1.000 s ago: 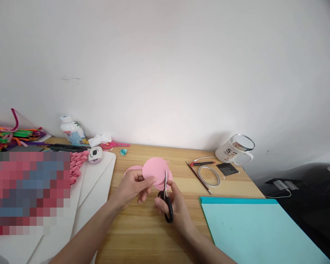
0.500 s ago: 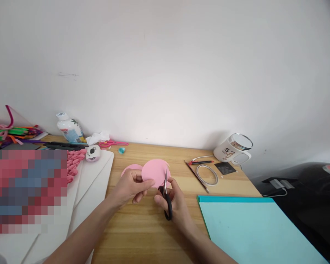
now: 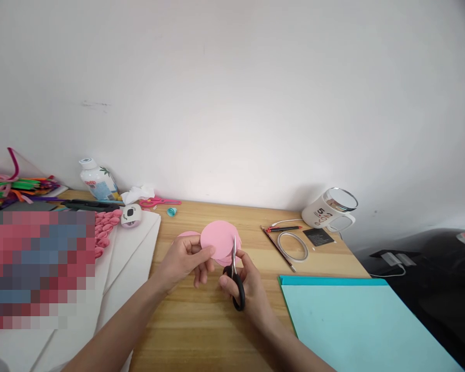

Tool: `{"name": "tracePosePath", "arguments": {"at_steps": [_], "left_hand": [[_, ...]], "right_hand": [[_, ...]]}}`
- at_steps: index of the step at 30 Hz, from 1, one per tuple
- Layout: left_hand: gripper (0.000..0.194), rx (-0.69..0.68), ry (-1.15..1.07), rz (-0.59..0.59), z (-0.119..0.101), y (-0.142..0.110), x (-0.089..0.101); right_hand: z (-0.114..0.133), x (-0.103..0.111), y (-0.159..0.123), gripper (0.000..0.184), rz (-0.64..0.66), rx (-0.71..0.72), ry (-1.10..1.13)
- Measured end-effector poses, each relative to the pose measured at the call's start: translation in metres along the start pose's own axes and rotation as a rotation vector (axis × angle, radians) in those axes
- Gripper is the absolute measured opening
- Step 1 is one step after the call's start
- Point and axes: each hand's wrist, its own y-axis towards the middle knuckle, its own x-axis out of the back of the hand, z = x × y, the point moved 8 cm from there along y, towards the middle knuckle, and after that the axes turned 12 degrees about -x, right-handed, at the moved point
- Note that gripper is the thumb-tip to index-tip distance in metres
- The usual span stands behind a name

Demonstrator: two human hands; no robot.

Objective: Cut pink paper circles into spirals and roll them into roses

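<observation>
My left hand (image 3: 186, 260) pinches a pink paper circle (image 3: 217, 238) by its left lower edge, thumb on top. Black-handled scissors (image 3: 237, 284) are gripped in my right hand (image 3: 250, 281), with the metal blades pointing up at the circle's right edge. A thin strip of pink paper shows along that edge. More pink paper (image 3: 188, 234) lies behind my left fingers, partly covered by them.
A white mug (image 3: 328, 211), a coiled cable (image 3: 293, 246), pencils (image 3: 278, 248) and a black card (image 3: 318, 236) lie right of centre. Turquoise sheets (image 3: 356, 320) cover the front right. Pink scissors (image 3: 160, 201), a small white device (image 3: 130, 215) and a white bottle (image 3: 98, 180) stand back left.
The paper circle has shifted slightly up and tilted, with more pink paper showing below it. The fingers of my left hand have moved a little; the scissors remain at the right edge.
</observation>
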Motion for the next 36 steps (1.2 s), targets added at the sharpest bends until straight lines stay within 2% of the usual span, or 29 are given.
{"name": "tracePosePath", "arguments": {"at_steps": [4,8,16,23,36], "left_hand": [[0.029,0.003,-0.036,0.0,0.0,0.001,-0.005],[0.031,0.008,-0.002,-0.018,0.007,0.0,-0.001],[0.034,0.049,0.047,0.027,0.011,-0.001,0.0],[0.034,0.042,0.084,0.028,0.012,0.0,0.0],[0.032,0.002,0.054,0.004,0.011,0.001,0.005]], "right_hand": [[-0.001,-0.001,-0.001,0.053,-0.005,0.009,-0.02],[0.0,-0.002,0.0,0.054,0.01,0.029,-0.006],[-0.001,-0.003,0.005,0.057,0.06,0.081,0.044],[0.002,-0.002,0.003,0.051,0.026,0.104,0.009],[-0.002,0.003,0.003,0.047,-0.051,0.037,-0.031]]}}
